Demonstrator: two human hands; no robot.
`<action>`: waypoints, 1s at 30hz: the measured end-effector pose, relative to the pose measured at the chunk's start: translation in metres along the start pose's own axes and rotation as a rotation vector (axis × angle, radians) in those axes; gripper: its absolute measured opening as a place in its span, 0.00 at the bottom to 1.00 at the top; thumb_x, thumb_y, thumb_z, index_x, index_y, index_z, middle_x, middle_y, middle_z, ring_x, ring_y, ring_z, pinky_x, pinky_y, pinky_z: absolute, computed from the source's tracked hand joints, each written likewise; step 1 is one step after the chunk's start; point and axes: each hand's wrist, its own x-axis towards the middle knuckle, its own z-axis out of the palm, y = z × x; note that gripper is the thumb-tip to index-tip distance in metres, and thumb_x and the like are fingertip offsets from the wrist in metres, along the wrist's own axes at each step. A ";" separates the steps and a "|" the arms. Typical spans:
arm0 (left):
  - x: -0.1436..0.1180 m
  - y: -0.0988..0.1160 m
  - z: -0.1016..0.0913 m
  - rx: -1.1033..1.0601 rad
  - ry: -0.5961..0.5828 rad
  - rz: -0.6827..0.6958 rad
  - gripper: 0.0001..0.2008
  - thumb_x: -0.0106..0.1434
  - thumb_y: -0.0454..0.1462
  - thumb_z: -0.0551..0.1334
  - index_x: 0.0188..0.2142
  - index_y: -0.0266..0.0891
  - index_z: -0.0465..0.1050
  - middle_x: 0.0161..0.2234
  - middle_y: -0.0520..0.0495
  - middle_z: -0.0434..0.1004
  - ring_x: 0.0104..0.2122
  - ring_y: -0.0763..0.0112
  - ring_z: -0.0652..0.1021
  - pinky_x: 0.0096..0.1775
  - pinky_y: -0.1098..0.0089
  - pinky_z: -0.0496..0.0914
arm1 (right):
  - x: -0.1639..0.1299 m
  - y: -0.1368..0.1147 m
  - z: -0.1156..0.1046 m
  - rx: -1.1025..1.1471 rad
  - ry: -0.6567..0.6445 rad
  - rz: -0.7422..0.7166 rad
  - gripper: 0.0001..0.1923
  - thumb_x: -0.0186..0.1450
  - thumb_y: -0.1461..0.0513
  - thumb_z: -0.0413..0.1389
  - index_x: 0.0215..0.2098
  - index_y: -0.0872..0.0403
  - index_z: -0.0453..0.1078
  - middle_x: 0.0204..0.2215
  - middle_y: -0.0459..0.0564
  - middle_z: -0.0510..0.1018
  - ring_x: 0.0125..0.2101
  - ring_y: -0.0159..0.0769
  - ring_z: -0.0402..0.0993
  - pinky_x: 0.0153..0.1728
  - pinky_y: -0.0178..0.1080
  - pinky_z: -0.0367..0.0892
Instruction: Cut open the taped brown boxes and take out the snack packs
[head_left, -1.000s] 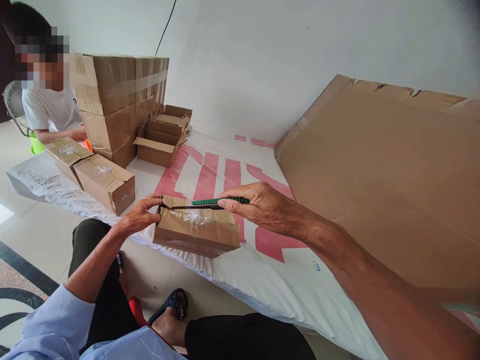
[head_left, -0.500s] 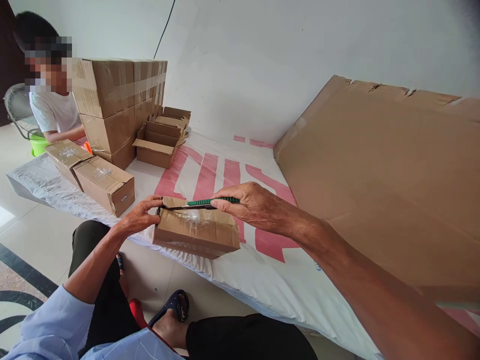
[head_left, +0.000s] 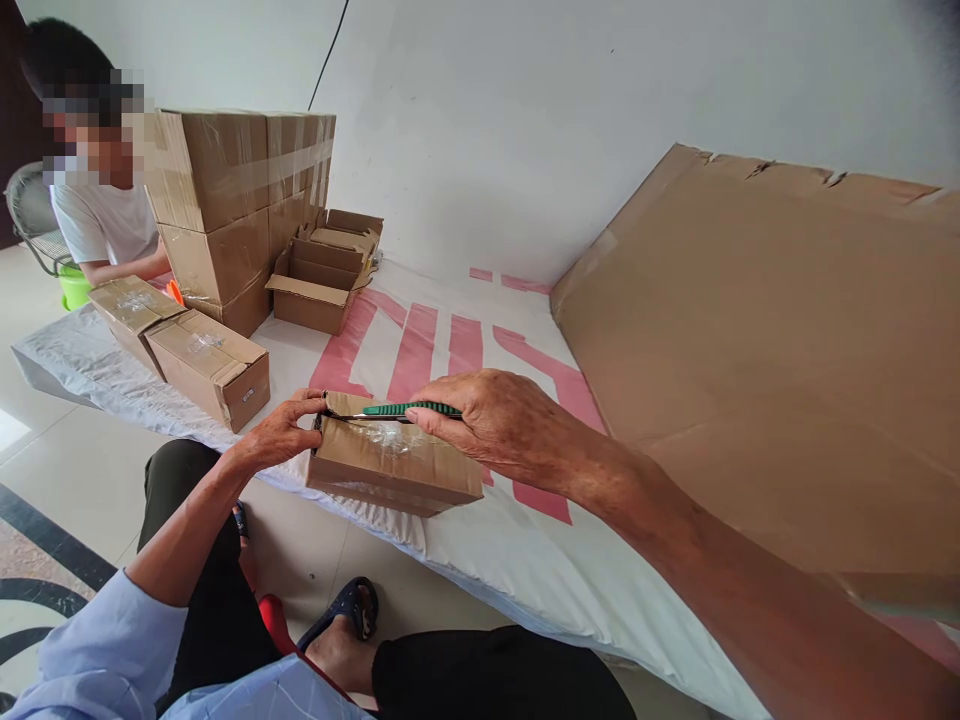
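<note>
A small brown cardboard box (head_left: 390, 476) with clear tape bunched on its top lies at the near edge of the covered table. My left hand (head_left: 285, 432) is closed on the box's left end, thumb and fingers gripping its edge. In my right hand (head_left: 480, 415) is a green utility knife (head_left: 390, 409), held almost level over the top of the box. Its blade points left and reaches the slit at the left end, close to my left fingers. How deep the tip sits is hidden.
Two taped boxes (head_left: 206, 360) lie end to end on the left. Behind them rise stacked cartons (head_left: 225, 180) and an open box (head_left: 311, 300). A big cardboard sheet (head_left: 765, 360) leans at right. A person in a white shirt (head_left: 112, 225) sits beyond the far-left end.
My right hand and the utility knife have slid a little to the left along the box top. My left hand keeps its hold on the box's end.
</note>
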 end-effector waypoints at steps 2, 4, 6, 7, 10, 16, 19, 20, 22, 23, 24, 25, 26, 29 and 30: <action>0.000 0.000 0.000 0.003 0.003 0.003 0.35 0.51 0.30 0.62 0.59 0.47 0.84 0.62 0.45 0.77 0.65 0.51 0.73 0.69 0.55 0.65 | -0.001 0.000 -0.001 -0.027 -0.010 0.013 0.24 0.75 0.48 0.49 0.33 0.48 0.82 0.24 0.49 0.78 0.26 0.38 0.70 0.29 0.42 0.56; 0.000 0.000 0.000 0.008 0.006 0.005 0.36 0.51 0.29 0.61 0.59 0.47 0.84 0.63 0.45 0.77 0.65 0.51 0.73 0.69 0.55 0.65 | -0.002 0.001 -0.001 -0.042 -0.014 0.021 0.24 0.75 0.47 0.50 0.32 0.48 0.81 0.23 0.49 0.78 0.26 0.38 0.69 0.29 0.42 0.55; 0.000 0.000 0.000 0.015 0.006 0.001 0.35 0.51 0.29 0.62 0.59 0.48 0.84 0.62 0.45 0.77 0.65 0.50 0.73 0.69 0.55 0.65 | -0.002 0.003 0.000 -0.047 -0.010 0.029 0.24 0.75 0.46 0.50 0.32 0.48 0.81 0.23 0.49 0.77 0.26 0.39 0.70 0.29 0.42 0.55; -0.001 0.001 0.000 0.019 0.004 -0.002 0.34 0.52 0.29 0.62 0.59 0.47 0.84 0.62 0.45 0.77 0.65 0.50 0.73 0.69 0.55 0.65 | -0.002 0.003 0.001 -0.048 -0.009 0.035 0.24 0.75 0.46 0.50 0.33 0.48 0.81 0.23 0.49 0.77 0.26 0.39 0.70 0.29 0.42 0.55; -0.001 0.001 -0.001 0.031 -0.003 -0.003 0.33 0.54 0.30 0.63 0.59 0.47 0.84 0.62 0.44 0.76 0.65 0.50 0.73 0.68 0.55 0.66 | -0.003 0.007 0.002 -0.047 -0.015 0.037 0.24 0.75 0.45 0.50 0.34 0.47 0.82 0.23 0.49 0.78 0.27 0.40 0.71 0.29 0.42 0.56; -0.003 0.006 -0.002 0.055 -0.038 -0.007 0.34 0.53 0.30 0.61 0.59 0.46 0.82 0.62 0.44 0.75 0.63 0.51 0.74 0.64 0.58 0.70 | -0.009 0.013 -0.001 -0.042 -0.035 0.014 0.25 0.76 0.46 0.49 0.31 0.47 0.80 0.22 0.48 0.76 0.25 0.38 0.68 0.28 0.42 0.54; -0.006 0.012 -0.001 0.060 -0.052 -0.059 0.34 0.53 0.30 0.61 0.59 0.45 0.82 0.64 0.43 0.72 0.62 0.52 0.74 0.54 0.64 0.76 | -0.010 0.011 0.002 -0.097 -0.028 -0.004 0.24 0.76 0.49 0.49 0.30 0.49 0.78 0.23 0.48 0.77 0.24 0.37 0.66 0.28 0.42 0.52; -0.008 0.013 -0.001 0.066 -0.057 -0.076 0.34 0.53 0.30 0.60 0.60 0.45 0.82 0.64 0.43 0.71 0.61 0.53 0.75 0.49 0.66 0.77 | -0.010 0.010 0.003 -0.105 -0.017 -0.025 0.22 0.76 0.51 0.49 0.31 0.49 0.78 0.25 0.49 0.78 0.25 0.37 0.67 0.28 0.42 0.53; -0.011 0.016 0.000 0.094 -0.055 -0.093 0.34 0.54 0.30 0.60 0.60 0.46 0.81 0.65 0.43 0.69 0.60 0.54 0.75 0.45 0.69 0.76 | -0.013 0.007 0.006 -0.099 0.016 -0.083 0.20 0.76 0.52 0.50 0.35 0.49 0.80 0.28 0.50 0.80 0.28 0.38 0.71 0.29 0.41 0.54; -0.013 0.016 0.000 0.116 -0.048 -0.092 0.34 0.54 0.31 0.60 0.60 0.47 0.81 0.65 0.43 0.68 0.60 0.55 0.75 0.45 0.69 0.76 | -0.015 0.006 0.007 -0.089 0.035 -0.111 0.19 0.77 0.53 0.50 0.38 0.49 0.81 0.30 0.50 0.82 0.29 0.39 0.74 0.30 0.40 0.56; -0.015 0.017 0.001 0.141 -0.041 -0.090 0.33 0.55 0.31 0.60 0.60 0.47 0.81 0.65 0.44 0.68 0.61 0.55 0.74 0.47 0.68 0.76 | -0.018 0.006 0.008 -0.076 0.052 -0.134 0.19 0.77 0.53 0.49 0.41 0.49 0.82 0.32 0.51 0.83 0.31 0.40 0.76 0.30 0.40 0.58; -0.016 0.017 0.001 0.166 -0.037 -0.089 0.33 0.55 0.31 0.61 0.60 0.48 0.80 0.65 0.44 0.68 0.61 0.54 0.74 0.50 0.66 0.76 | -0.021 0.005 0.008 -0.061 0.068 -0.148 0.19 0.77 0.53 0.49 0.43 0.49 0.82 0.33 0.52 0.83 0.32 0.41 0.77 0.31 0.40 0.60; -0.018 0.017 0.002 0.186 -0.034 -0.092 0.32 0.56 0.31 0.61 0.60 0.48 0.80 0.65 0.44 0.68 0.61 0.54 0.74 0.52 0.65 0.76 | -0.025 0.005 0.007 -0.042 0.083 -0.154 0.20 0.78 0.53 0.48 0.45 0.49 0.82 0.34 0.52 0.84 0.33 0.41 0.78 0.32 0.40 0.62; -0.020 0.019 0.004 0.213 -0.029 -0.119 0.33 0.55 0.32 0.61 0.61 0.49 0.80 0.65 0.45 0.67 0.61 0.54 0.74 0.53 0.63 0.75 | -0.037 0.004 0.003 0.021 0.115 -0.139 0.21 0.79 0.51 0.48 0.48 0.48 0.83 0.33 0.52 0.83 0.32 0.42 0.78 0.34 0.42 0.67; -0.021 0.019 0.004 0.214 -0.026 -0.129 0.33 0.55 0.32 0.61 0.60 0.49 0.80 0.66 0.44 0.67 0.61 0.54 0.74 0.53 0.63 0.75 | -0.040 0.004 0.001 0.035 0.124 -0.126 0.22 0.79 0.51 0.47 0.48 0.48 0.83 0.32 0.52 0.83 0.31 0.41 0.77 0.34 0.43 0.68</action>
